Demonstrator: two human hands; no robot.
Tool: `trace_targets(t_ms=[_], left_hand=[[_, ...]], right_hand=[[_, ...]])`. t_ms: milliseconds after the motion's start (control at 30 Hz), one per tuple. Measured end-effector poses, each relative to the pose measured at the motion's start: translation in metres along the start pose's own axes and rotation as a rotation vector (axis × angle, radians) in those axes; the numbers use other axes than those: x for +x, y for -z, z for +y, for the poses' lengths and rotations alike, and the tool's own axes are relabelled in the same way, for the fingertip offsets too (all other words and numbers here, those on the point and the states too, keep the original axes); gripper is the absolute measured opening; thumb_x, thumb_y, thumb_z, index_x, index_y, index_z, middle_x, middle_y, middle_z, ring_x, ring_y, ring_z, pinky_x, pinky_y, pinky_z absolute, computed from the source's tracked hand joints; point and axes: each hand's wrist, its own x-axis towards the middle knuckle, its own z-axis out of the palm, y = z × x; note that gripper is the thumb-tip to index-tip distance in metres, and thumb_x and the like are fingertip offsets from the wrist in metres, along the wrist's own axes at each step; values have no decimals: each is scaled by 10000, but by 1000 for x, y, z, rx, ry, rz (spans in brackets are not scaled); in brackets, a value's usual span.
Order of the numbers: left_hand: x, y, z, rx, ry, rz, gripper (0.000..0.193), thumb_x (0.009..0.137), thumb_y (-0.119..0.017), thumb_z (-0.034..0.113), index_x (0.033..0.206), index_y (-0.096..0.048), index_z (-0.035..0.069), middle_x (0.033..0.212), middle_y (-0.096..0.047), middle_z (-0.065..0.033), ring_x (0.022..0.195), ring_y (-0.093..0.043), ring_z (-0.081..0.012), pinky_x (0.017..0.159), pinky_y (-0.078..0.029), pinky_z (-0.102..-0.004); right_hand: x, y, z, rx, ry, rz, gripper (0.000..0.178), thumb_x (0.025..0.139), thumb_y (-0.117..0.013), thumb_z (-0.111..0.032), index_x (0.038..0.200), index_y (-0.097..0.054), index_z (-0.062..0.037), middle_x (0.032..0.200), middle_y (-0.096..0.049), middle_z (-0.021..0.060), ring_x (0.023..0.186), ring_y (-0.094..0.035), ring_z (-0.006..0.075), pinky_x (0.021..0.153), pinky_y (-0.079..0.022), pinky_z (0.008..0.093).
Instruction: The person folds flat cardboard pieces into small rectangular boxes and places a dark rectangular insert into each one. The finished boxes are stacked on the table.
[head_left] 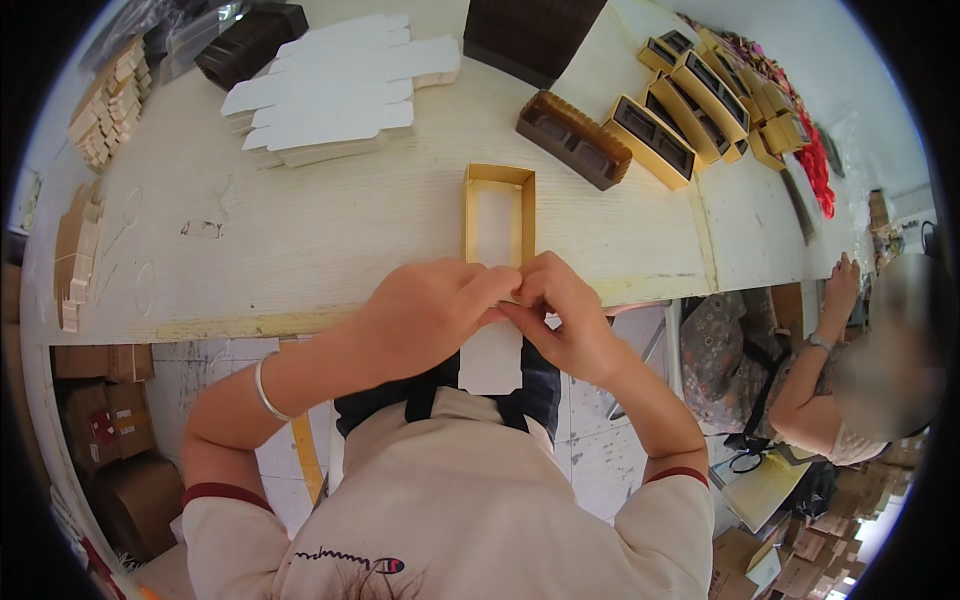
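Pinching at the near end of a narrow gold box (498, 212), both hands are right together at the table's (350, 230) front edge. The left hand (425, 315) has its fingers curled in, the tips gripping the box's near end; the right hand (560, 315) meets it from the other side, fingertips closed on the same spot. The two hands touch each other there. The box lies open on the pale table, its long side running away from the person, white inside with gold walls. A white flap (491, 358) of the same box hangs below the hands, off the table edge, over the person's lap.

Beyond the gold box, to its right, sits a brown plastic tray (572, 140) with moulded pockets, and just past that a row of finished gold boxes (690, 105) holding dark trays. Beyond the gold box to the left, a stack of flat white card blanks (335, 90) is spread out. A dark brown stack of trays (525, 35) sits at the far edge, straight past the gold box. Far to the left of it, small piles of folded card pieces (110, 100) line the table's rim. Well to the right of the gold box, another person (850, 390) leans at the table's end, one hand on its edge.
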Motion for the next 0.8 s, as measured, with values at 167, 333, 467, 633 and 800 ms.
trace_targets(t_ms=[167,333,467,633,800], left_hand=[[-8,-4,0,-82,55,36,121,784,-713,58,822,-598,53,778,-564,-59,630,-563,-254,528,-447,-326],[-3,0,5,-70,155,49,102,772,-700,20,759,-601,43,766,-554,-72,595,-553,-254,516,-436,-313],[-1,0,1,-93,174,53,103,796,-710,80,773,-615,51,782,-574,-70,574,-545,-210,519,-432,-297],[7,18,6,-706,463,-15,188,893,-650,183,965,-565,31,796,-608,-85,644,-563,-209,611,-451,-296],[-2,3,-4,-596,325,41,286,925,-595,119,1143,-427,38,942,-589,-100,655,-530,-177,628,-442,-286]], right_hand=[[-10,-1,-3,-137,224,33,247,752,-686,53,955,-551,10,1147,-573,165,829,-575,289,690,-499,350],[-20,5,0,-626,526,0,448,675,-681,29,1113,-585,23,1266,-561,163,888,-573,310,737,-491,366],[-17,-1,7,-734,649,147,430,673,-708,5,1092,-612,-5,1143,-632,128,898,-579,290,726,-481,348],[-4,-8,15,-59,299,258,289,786,-714,-8,1032,-568,-46,900,-649,65,781,-597,208,653,-478,299],[1,-20,12,185,168,344,331,827,-668,48,1100,-506,-45,1024,-603,114,606,-526,130,578,-453,230]])
